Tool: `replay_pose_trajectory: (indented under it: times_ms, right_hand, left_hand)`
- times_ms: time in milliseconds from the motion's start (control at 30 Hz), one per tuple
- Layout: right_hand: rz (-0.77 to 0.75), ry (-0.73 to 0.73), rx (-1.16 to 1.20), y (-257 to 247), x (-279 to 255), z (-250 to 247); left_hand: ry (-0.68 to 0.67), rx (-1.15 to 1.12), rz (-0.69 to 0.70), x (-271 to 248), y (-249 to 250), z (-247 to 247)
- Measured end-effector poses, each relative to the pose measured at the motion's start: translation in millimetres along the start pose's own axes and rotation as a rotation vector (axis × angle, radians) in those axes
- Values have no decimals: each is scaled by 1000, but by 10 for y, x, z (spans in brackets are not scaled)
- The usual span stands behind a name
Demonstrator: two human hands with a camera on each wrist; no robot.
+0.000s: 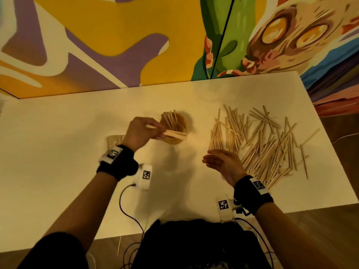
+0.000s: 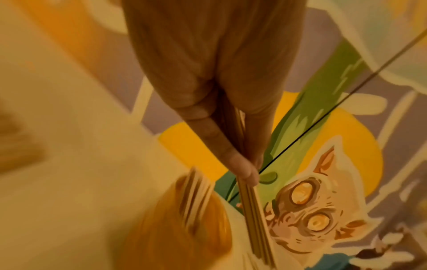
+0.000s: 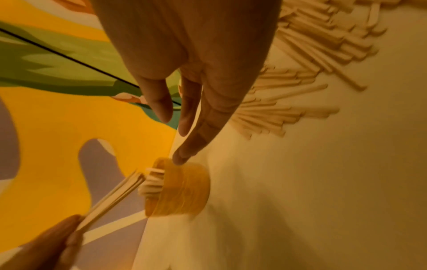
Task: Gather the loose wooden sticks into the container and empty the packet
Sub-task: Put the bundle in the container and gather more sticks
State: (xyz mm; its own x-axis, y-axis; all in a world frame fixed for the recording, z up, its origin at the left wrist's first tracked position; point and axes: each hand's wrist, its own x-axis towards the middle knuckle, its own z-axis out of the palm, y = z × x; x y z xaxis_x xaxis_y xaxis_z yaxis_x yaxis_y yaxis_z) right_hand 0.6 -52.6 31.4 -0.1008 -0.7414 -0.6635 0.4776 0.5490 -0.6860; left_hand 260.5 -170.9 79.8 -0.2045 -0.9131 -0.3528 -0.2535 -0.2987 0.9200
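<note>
Sticks (image 1: 266, 144) lie scattered over the right of the white surface (image 1: 58, 162), just beyond the right hand (image 1: 223, 165), which hovers with fingers straight and holds nothing. Left hand (image 1: 139, 133) pinches a small bundle (image 1: 173, 134) flat between thumb and fingers, its far end over the amber container (image 1: 174, 127), which stands between both hands and already carries upright sticks. Behind the left wrist lies what may be the packet (image 1: 115, 139), blurred.

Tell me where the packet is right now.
In the head view the packet lies on the table, left of the container, mostly hidden behind the left hand.
</note>
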Motion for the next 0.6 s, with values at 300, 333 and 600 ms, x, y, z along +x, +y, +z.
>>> replay_pose_trajectory:
  times_ms: [300, 333, 600]
  right_hand:
    - [40, 179, 53, 71, -199, -779]
    - [47, 194, 61, 89, -230, -846]
    - [118, 289, -60, 214, -457, -1288]
  left_hand:
    - [-187, 739, 116, 719, 433, 212]
    - [-225, 802, 105, 766, 429, 306]
    - [-355, 1041, 21, 955, 322, 644]
